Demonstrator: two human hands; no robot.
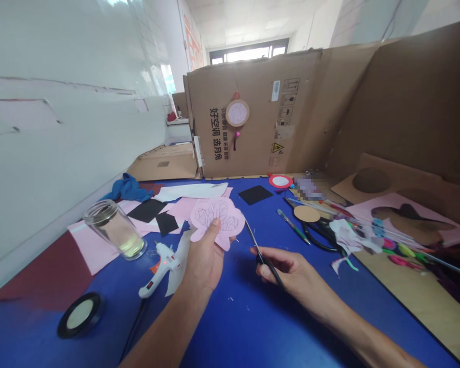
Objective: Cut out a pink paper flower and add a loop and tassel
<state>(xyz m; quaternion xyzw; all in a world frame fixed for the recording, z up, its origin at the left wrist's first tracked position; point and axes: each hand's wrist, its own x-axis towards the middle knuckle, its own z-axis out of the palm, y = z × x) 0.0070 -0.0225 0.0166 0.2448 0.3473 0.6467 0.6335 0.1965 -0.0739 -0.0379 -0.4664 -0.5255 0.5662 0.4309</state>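
Note:
Between the thumb and fingers of my left hand (205, 258) is a pink paper cutout (224, 214), lobed at its edge and drawn with thin lines. My right hand (285, 271) is closed around the black handles of a pair of scissors (255, 243). Their blades point up and to the left, close to the cutout's right edge; I cannot tell whether they touch it. Left of my left hand, a white glue gun (159, 271) with a small red light lies on the blue table (230, 327). Tiny paper scraps lie below the cutout.
A glass jar (115, 230) with pale liquid and a black tape roll (78, 316) stand at left. Black and pink sheets (99, 245) lie behind. At right are a pen (293, 226), a cardboard disc (306, 213) and cluttered scraps. Cardboard walls (260, 117) enclose the back.

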